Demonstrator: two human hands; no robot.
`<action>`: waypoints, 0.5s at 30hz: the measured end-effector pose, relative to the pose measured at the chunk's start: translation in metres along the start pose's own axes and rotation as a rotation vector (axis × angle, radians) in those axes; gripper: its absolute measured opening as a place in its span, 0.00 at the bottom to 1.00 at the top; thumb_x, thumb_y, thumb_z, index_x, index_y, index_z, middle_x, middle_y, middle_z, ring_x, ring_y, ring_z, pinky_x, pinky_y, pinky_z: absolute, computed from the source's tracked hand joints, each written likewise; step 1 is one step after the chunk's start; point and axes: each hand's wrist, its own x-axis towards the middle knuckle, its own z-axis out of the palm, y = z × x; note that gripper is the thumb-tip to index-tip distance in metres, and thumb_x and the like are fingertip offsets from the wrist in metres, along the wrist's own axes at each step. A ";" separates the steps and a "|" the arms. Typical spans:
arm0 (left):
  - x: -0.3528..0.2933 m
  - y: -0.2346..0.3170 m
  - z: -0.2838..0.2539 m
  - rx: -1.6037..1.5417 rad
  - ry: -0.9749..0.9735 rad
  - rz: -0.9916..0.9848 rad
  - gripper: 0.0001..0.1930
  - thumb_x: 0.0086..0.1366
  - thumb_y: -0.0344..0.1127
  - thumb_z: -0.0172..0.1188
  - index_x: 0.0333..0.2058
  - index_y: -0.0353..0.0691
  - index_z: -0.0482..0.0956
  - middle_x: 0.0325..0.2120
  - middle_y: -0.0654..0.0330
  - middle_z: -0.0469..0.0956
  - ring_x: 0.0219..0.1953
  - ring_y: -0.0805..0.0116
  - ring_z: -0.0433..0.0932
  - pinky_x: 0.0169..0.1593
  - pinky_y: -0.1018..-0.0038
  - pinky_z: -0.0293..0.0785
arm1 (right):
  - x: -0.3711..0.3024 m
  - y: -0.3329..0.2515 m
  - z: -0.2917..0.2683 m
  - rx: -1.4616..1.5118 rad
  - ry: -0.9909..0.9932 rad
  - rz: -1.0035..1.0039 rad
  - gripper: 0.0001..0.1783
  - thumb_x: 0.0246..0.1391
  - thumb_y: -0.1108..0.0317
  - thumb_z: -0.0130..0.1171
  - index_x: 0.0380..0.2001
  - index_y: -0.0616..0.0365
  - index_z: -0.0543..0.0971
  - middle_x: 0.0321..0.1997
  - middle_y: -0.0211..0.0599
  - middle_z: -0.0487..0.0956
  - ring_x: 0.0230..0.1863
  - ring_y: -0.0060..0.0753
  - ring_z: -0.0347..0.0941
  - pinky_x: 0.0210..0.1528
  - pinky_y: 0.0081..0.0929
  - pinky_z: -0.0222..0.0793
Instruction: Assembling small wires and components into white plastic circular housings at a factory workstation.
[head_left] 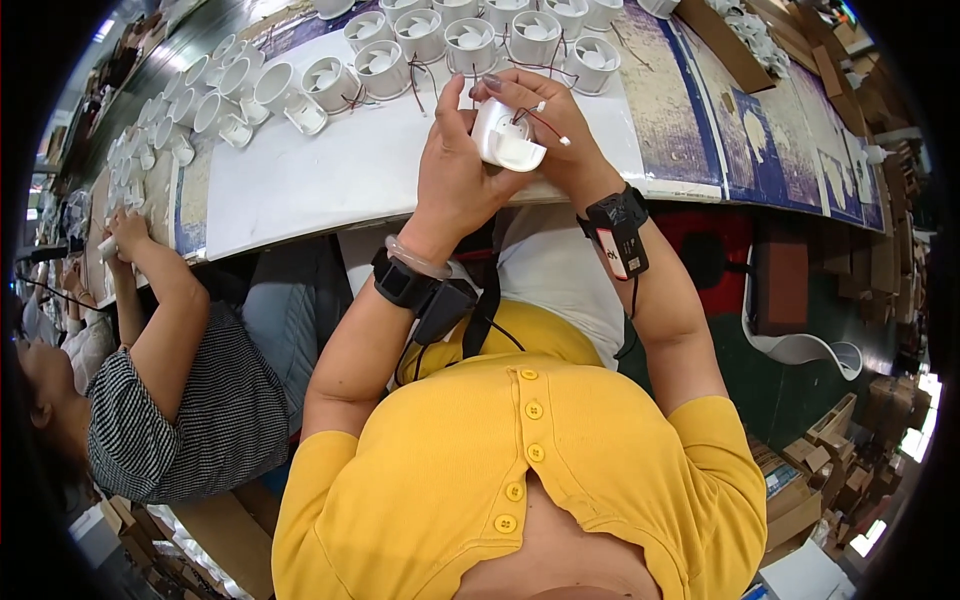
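A white plastic housing [507, 140] is held up between my two hands, above the table's near edge. Red and black wires with small white plugs [564, 141] come out of it. My left hand [460, 160] wraps the housing from the left side, thumb raised. From the right and behind, my right hand [555, 125] curls its fingers over the housing's top. Just beyond my hands stand several white round cups with fan blades [470, 40], thin dark and red wires trailing from them.
White sheeting [330, 180] covers the table's front. At left are rows of white cups with side brackets [275, 88]. A co-worker [190, 400] sits close on my left, hands at the table. Cardboard [728, 40] and white parts lie at the far right.
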 end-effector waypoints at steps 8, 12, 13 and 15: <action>-0.002 -0.010 0.002 0.035 0.017 0.069 0.51 0.47 0.41 0.71 0.61 0.31 0.46 0.40 0.50 0.74 0.44 0.51 0.73 0.52 0.64 0.67 | 0.002 0.001 -0.002 0.005 -0.018 0.042 0.10 0.57 0.67 0.57 0.37 0.63 0.80 0.37 0.33 0.80 0.37 0.20 0.76 0.41 0.17 0.71; -0.001 -0.011 0.000 0.027 0.000 0.077 0.50 0.47 0.42 0.71 0.61 0.30 0.47 0.43 0.48 0.73 0.46 0.50 0.73 0.53 0.64 0.67 | 0.002 0.000 -0.002 -0.035 -0.041 0.020 0.10 0.56 0.67 0.57 0.37 0.62 0.79 0.36 0.31 0.80 0.37 0.19 0.76 0.40 0.16 0.71; 0.000 -0.012 -0.001 0.027 -0.006 0.083 0.50 0.47 0.42 0.71 0.61 0.30 0.48 0.44 0.48 0.73 0.47 0.50 0.73 0.53 0.64 0.67 | 0.002 0.000 -0.002 -0.036 -0.055 0.009 0.11 0.56 0.66 0.58 0.38 0.62 0.79 0.36 0.31 0.80 0.36 0.20 0.76 0.40 0.17 0.72; 0.000 -0.012 -0.001 0.013 -0.007 0.084 0.50 0.47 0.42 0.71 0.61 0.30 0.48 0.46 0.47 0.72 0.48 0.50 0.72 0.53 0.64 0.67 | 0.002 0.000 -0.002 -0.037 -0.068 -0.002 0.11 0.56 0.66 0.58 0.38 0.61 0.79 0.36 0.31 0.80 0.36 0.20 0.76 0.40 0.17 0.72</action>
